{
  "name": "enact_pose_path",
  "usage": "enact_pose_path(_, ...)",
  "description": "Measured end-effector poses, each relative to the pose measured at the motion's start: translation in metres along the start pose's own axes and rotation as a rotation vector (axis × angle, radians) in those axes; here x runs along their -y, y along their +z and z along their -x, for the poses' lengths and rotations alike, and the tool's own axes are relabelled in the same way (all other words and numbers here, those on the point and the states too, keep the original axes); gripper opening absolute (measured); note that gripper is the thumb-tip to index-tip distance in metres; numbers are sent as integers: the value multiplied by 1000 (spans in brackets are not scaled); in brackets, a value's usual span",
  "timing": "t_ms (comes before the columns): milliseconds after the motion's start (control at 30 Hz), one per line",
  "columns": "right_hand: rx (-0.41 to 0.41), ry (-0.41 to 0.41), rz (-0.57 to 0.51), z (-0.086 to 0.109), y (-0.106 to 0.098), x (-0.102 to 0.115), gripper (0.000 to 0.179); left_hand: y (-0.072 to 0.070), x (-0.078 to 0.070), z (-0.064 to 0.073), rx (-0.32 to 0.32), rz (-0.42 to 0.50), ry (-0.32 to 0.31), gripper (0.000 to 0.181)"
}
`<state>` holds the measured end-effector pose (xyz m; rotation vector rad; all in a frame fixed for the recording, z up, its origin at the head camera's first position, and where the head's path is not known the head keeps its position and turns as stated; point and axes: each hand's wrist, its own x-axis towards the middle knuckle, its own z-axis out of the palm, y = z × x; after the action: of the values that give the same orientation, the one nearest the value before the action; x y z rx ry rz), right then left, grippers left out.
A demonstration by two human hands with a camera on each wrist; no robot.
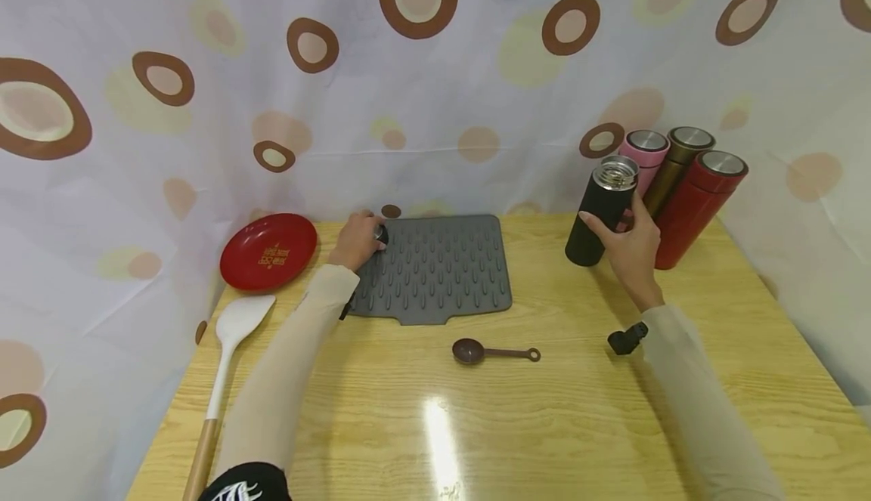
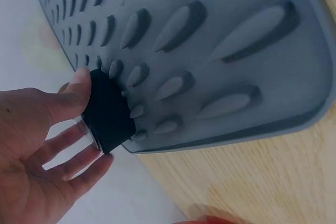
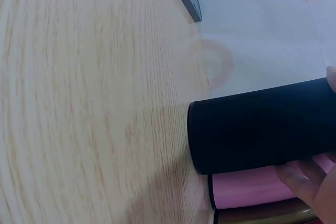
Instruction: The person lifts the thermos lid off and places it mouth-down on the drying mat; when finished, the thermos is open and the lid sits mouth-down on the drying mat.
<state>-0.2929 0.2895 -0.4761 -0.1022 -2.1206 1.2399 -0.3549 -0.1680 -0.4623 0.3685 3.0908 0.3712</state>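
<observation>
L hand (image 1: 357, 242) pinches small black round cap (image 2: 109, 113) btwn thumb & fingers, at far-L corner of dark grey ridged rectangular mat (image 1: 442, 267). R hand (image 1: 631, 250) grips matte black cylindrical flask (image 1: 595, 223), thumb one side, fingers other; neck up, uncapped, steel threads showing. Flask at R side of pale wood-grain table (image 1: 544, 425), just beside pink flask (image 1: 645, 147), gold-brown flask (image 1: 671, 174) & red flask (image 1: 701, 202), all cylindrical w/ steel-topped lids. Dark brown round-bowled spoon (image 1: 469, 351) lies nr mat's front edge.
</observation>
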Motion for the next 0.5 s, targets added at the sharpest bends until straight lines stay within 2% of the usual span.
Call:
enact_pose_path(167, 6, -1, -13, -1, 2, 1, 61, 3, 0, 0, -8, -38, -3, 51)
enact_pose_path(367, 15, 6, -35, -2, 1, 3, 62, 1, 0, -1, 0, -1, -3, 51)
enact_pose_path(500, 68, 29, -5, -3, -5, 6, 65, 0, -3, -2, 19, 8, -18, 52)
